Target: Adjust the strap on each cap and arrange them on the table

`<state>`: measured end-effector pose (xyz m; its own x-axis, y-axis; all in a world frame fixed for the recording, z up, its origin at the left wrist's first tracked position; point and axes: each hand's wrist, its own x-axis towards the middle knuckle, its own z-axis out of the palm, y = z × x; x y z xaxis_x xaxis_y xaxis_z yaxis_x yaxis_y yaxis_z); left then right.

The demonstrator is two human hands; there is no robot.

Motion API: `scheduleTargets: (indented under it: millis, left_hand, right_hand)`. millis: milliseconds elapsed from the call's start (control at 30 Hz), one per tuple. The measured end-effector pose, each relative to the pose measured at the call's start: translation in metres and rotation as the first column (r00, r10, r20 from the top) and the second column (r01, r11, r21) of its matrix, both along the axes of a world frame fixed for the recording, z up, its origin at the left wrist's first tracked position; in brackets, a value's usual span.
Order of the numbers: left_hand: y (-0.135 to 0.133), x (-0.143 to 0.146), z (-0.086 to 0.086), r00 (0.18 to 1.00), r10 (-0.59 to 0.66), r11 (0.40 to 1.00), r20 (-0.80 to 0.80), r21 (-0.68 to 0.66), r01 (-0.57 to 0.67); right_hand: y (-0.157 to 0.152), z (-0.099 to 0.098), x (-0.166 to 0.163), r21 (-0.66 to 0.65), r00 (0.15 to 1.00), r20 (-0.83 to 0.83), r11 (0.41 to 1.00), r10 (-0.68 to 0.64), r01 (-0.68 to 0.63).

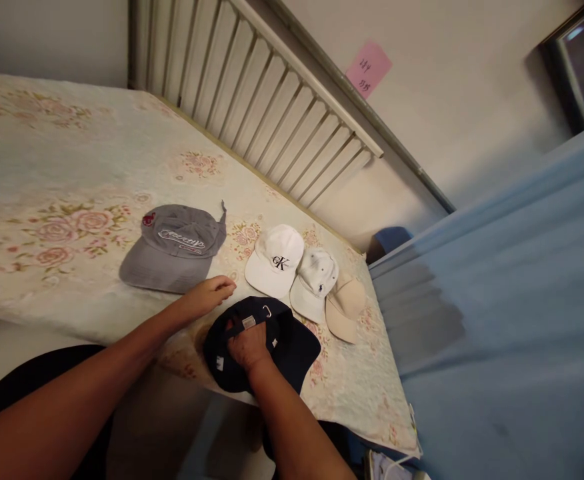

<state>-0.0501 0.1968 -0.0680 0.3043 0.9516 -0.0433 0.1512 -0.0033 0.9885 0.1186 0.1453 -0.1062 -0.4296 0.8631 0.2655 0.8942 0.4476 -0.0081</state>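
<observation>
A dark navy cap (292, 347) lies at the near edge of the floral mattress (72, 173). My right hand (247, 347) rests on top of it, fingers curled around its back strap and buckle. My left hand (211, 293) lies on the mattress just left of the navy cap, fingers held loosely together and holding nothing, close to the brim of a grey cap (172, 250). Beyond the navy cap lie a white cap with black letters (275, 263), a second white cap (315, 283) and a beige cap (345, 307), overlapping in a row.
A slatted metal bed frame (272, 100) leans against the wall behind the mattress. A pink note (369, 69) is stuck on the wall. A blue cloth surface (512, 300) fills the right side. A dark seat (32, 380) shows at the lower left.
</observation>
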Motion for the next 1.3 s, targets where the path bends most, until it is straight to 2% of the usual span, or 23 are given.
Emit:
scheduleTargets:
  millis: [133,233,600,833,1067,1300]
  left_hand:
    - [-0.002,0.010,0.001,0.995,-0.038,0.997,-0.094,0.066,0.044]
    - [-0.004,0.015,0.004,0.991,-0.060,0.996,-0.117,0.056,0.067]
    - [-0.006,0.021,0.000,0.990,-0.133,0.990,-0.046,-0.052,0.131]
    - [-0.003,0.021,-0.011,0.985,-0.171,0.984,-0.002,-0.043,0.171]
    - [-0.004,0.021,-0.009,0.984,-0.180,0.982,0.019,-0.057,0.181]
    - [-0.002,0.021,-0.011,0.987,-0.160,0.987,0.011,-0.010,0.160]
  right_hand:
    - [0.001,0.002,-0.001,-0.013,1.000,-0.003,1.000,-0.011,0.011]
    - [0.002,0.003,-0.001,-0.023,1.000,-0.010,1.000,-0.019,0.018]
    - [0.005,0.006,-0.003,-0.018,0.998,-0.029,0.998,-0.058,0.057]
    - [0.006,0.005,-0.003,-0.028,0.996,-0.016,0.996,-0.090,0.089]
    - [0.006,0.008,-0.005,-0.041,0.995,-0.002,0.994,-0.102,0.102]
    - [0.007,0.004,-0.003,-0.020,0.993,-0.027,0.993,-0.114,0.114]
